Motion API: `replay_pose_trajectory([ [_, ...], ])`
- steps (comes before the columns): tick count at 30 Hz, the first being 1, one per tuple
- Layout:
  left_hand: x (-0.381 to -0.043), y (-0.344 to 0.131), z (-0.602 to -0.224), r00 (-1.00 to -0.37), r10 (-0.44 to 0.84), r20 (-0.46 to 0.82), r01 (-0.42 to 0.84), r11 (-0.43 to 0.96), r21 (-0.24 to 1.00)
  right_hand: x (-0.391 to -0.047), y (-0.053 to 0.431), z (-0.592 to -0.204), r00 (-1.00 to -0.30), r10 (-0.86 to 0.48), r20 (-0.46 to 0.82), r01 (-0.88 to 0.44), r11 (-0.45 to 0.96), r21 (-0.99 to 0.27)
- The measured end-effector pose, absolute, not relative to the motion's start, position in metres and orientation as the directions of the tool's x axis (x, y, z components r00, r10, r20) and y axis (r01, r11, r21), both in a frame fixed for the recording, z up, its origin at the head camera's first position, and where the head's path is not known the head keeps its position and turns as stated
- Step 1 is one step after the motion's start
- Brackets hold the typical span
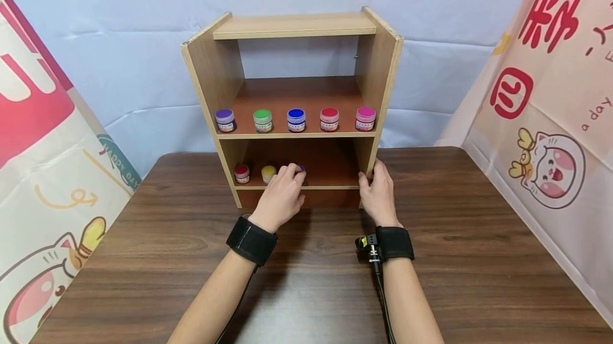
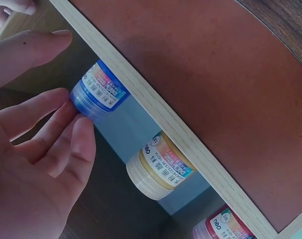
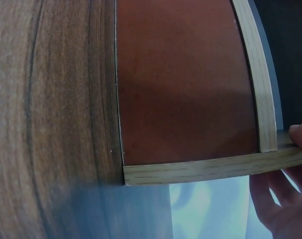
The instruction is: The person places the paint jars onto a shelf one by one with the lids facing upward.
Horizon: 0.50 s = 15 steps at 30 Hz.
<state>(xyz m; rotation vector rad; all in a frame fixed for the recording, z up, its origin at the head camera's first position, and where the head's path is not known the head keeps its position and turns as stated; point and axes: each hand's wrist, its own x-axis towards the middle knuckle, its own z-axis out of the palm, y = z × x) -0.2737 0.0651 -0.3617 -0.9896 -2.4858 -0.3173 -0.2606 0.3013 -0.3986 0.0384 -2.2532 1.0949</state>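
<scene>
On the lower board of a small wooden shelf (image 1: 294,188), a blue paint jar (image 2: 103,89) stands at the front edge. My left hand (image 1: 282,195) is at this jar, fingertips at its lid and thumb held apart from it, as the left wrist view (image 2: 39,149) shows. In the head view that hand covers most of the jar. To its left stand a yellow paint jar (image 1: 268,173) and a dark red paint jar (image 1: 241,173). My right hand (image 1: 380,192) grips the shelf's right side panel (image 3: 210,168), thumb inside and fingers outside.
Along the middle board stand several paint jars: purple (image 1: 225,120), green (image 1: 263,120), blue (image 1: 296,120), red (image 1: 329,119) and pink (image 1: 365,118). The shelf rests on a brown wooden table (image 1: 479,259). Printed cloths (image 1: 541,136) hang at both sides.
</scene>
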Motion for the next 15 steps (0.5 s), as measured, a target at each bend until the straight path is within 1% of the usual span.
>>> replay_pose_trajectory([
  [7,-0.272,0.064,-0.362,-0.653,0.595,0.469,0.691,0.721,0.047,-0.261,0.301,-0.398,-0.803,0.232,0.548,-0.286,0.657,-0.697],
  [15,-0.265,0.045,-0.359,-0.633,0.575,0.519,0.713,0.694,0.100,-0.260,0.301,-0.399,-0.800,0.225,0.557,-0.300,0.653,-0.695],
])
